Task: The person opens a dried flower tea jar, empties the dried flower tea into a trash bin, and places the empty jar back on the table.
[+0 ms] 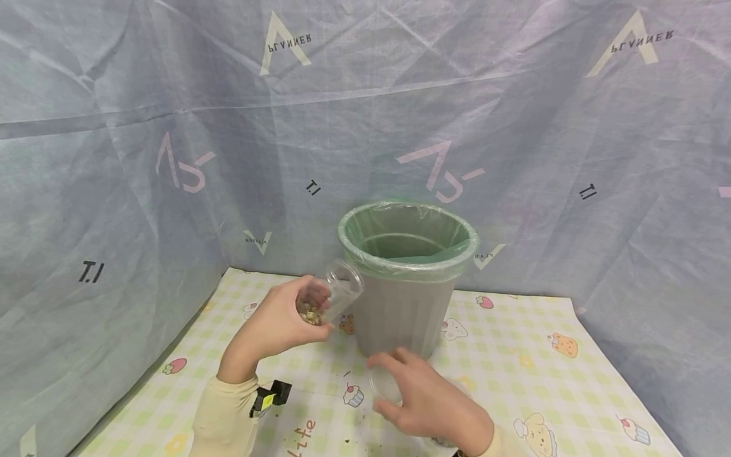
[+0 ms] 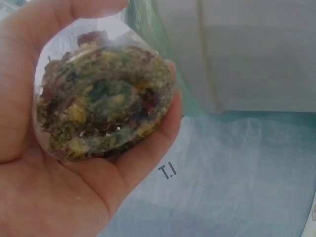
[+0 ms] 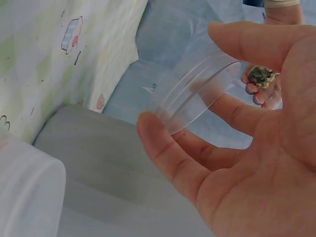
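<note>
While the left hand (image 1: 274, 325) is leaning toward the bin (image 1: 400, 311) left of the frame's centre, its fingers are curling round a clear jar (image 1: 339, 294). The jar is tilting, its mouth pointing to the upper right and overlapping the bin's left edge in the head view; whether they are touching, I cannot tell. Dried plant pieces (image 1: 310, 314) are lying inside, at the end near the palm. At the lower centre, the right hand (image 1: 428, 395) is grasping a clear round lid (image 3: 197, 94) by its edge, thumb and fingers spread around it. A green liner (image 1: 365, 236) is covering the bin's rim, just right of centre. Across the lower frame, a checked cloth (image 1: 508, 362) is lying beneath, small dark specks (image 1: 347, 440) dotting its bottom middle.
</note>
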A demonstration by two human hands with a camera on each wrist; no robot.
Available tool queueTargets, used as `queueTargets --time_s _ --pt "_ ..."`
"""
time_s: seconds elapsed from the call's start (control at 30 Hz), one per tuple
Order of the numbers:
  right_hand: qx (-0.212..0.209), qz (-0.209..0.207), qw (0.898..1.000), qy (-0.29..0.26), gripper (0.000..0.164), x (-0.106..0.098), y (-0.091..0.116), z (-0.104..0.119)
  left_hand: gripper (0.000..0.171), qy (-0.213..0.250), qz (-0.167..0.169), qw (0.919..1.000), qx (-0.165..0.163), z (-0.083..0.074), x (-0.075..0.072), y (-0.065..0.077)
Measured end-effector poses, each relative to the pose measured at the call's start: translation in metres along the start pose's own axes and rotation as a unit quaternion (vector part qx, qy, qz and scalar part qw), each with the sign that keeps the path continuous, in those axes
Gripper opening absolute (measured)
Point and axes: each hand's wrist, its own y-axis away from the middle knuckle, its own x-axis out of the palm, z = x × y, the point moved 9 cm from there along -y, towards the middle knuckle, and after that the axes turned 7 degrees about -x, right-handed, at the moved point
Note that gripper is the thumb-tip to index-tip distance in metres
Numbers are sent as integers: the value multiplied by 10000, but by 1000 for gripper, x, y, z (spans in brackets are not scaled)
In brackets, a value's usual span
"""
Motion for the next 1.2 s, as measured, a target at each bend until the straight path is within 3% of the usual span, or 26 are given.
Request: queueTargets --time_s 0.6,1.2 --pt "-154 129 9998 67 54 15 -1 1 45 144 8 9996 -223 10 -7 0" --pt "164 463 9987 126 53 40 -1 -1 43 148 -7 9999 -57 5 -11 2"
